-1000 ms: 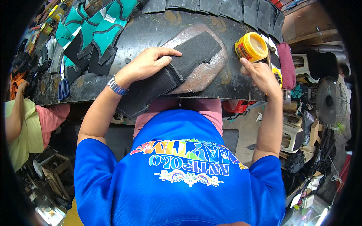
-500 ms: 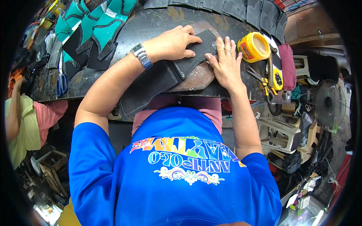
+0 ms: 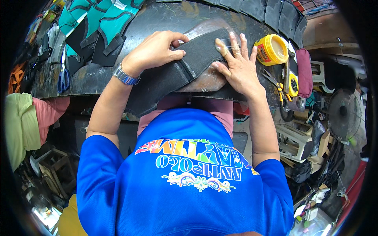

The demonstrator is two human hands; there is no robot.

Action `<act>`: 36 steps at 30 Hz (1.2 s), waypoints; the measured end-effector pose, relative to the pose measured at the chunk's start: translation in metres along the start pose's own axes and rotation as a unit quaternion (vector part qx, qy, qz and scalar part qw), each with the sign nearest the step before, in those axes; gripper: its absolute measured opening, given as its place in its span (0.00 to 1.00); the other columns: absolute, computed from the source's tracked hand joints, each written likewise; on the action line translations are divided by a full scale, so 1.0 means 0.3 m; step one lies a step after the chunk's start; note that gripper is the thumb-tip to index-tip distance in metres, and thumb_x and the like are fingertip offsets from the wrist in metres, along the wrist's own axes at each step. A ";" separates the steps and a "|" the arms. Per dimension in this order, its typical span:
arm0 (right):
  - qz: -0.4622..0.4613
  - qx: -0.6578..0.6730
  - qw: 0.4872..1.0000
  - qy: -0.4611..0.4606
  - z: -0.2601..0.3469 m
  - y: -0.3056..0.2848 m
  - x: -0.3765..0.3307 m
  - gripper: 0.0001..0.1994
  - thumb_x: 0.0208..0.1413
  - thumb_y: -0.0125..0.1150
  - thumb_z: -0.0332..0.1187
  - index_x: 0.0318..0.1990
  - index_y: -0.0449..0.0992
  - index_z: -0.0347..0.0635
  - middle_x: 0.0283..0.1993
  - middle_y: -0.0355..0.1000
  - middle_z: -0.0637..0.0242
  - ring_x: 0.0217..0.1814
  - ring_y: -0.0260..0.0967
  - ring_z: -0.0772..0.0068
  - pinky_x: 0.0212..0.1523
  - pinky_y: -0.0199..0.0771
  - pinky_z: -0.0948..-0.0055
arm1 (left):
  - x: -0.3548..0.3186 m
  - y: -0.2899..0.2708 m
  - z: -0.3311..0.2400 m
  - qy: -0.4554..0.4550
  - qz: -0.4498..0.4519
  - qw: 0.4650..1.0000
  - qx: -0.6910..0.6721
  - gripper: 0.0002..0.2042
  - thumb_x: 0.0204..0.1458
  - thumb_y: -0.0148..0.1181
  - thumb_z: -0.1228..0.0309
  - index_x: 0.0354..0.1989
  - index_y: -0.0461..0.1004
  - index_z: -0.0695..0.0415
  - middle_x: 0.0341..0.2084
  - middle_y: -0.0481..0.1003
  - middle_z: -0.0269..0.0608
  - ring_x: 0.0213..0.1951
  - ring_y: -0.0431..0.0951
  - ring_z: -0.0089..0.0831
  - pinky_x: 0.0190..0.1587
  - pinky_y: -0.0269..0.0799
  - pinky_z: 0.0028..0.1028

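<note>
A long dark grey felt-like strip (image 3: 173,76) is lying aslant across the dark worktable (image 3: 98,76), its upper end resting on a glossy brown slab (image 3: 208,80) and its lower end hanging over the near edge. The left hand (image 3: 153,51) is gripping the strip's upper edge with fingers curled and pinched on it, while the right hand (image 3: 238,69), at about 3 o'clock from the left, is pressing flat on it with fingers spread. At 2 o'clock from the right hand a yellow tub (image 3: 271,50) is sitting, scissors with yellow handles (image 3: 277,84) are lying at 4 o'clock, and teal-and-black shoe pieces (image 3: 106,23) are lying at 10 o'clock from the strip.
</note>
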State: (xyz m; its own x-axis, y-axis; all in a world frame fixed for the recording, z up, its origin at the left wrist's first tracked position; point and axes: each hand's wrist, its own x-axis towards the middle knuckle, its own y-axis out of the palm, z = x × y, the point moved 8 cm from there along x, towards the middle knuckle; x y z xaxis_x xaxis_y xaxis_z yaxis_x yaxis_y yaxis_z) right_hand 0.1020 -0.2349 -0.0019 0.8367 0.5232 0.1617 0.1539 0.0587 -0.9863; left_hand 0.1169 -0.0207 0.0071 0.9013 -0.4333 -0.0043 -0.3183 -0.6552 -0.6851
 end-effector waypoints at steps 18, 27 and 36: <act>0.050 0.426 0.898 -0.097 0.133 -0.156 -0.095 0.28 0.66 0.41 0.61 0.59 0.78 0.57 0.74 0.55 0.52 0.80 0.38 0.44 0.74 0.27 0.36 | -0.015 0.000 -0.027 -0.008 -0.041 0.999 -0.029 0.20 0.55 0.65 0.65 0.56 0.76 0.55 0.32 0.76 0.40 0.30 0.74 0.24 0.35 0.73 0.28; -0.040 -0.039 0.967 0.249 -0.585 -0.267 -0.039 0.29 0.66 0.47 0.60 0.47 0.84 0.45 0.58 0.72 0.50 0.55 0.72 0.49 0.56 0.69 0.60 | -0.043 0.023 -0.081 0.023 0.011 0.958 -0.286 0.16 0.58 0.61 0.72 0.55 0.77 0.59 0.43 0.77 0.32 0.36 0.74 0.14 0.41 0.73 0.20; 0.001 -0.048 0.937 0.345 -0.619 -0.344 -0.077 0.37 0.64 0.39 0.67 0.39 0.85 0.42 0.44 0.78 0.48 0.49 0.76 0.46 0.50 0.74 0.53 | -0.068 0.085 -0.007 -0.001 0.004 0.989 -0.151 0.13 0.59 0.61 0.72 0.51 0.78 0.62 0.41 0.81 0.38 0.41 0.78 0.21 0.47 0.74 0.24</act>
State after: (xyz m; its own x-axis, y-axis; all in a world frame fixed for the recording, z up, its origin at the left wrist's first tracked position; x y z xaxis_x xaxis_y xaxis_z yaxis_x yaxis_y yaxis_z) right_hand 0.1642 -0.4108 0.1020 0.9727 -0.1538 0.1740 0.1703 -0.0367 -0.9847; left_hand 0.0899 -0.0299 -0.0089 0.8986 -0.4387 -0.0104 -0.3989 -0.8067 -0.4361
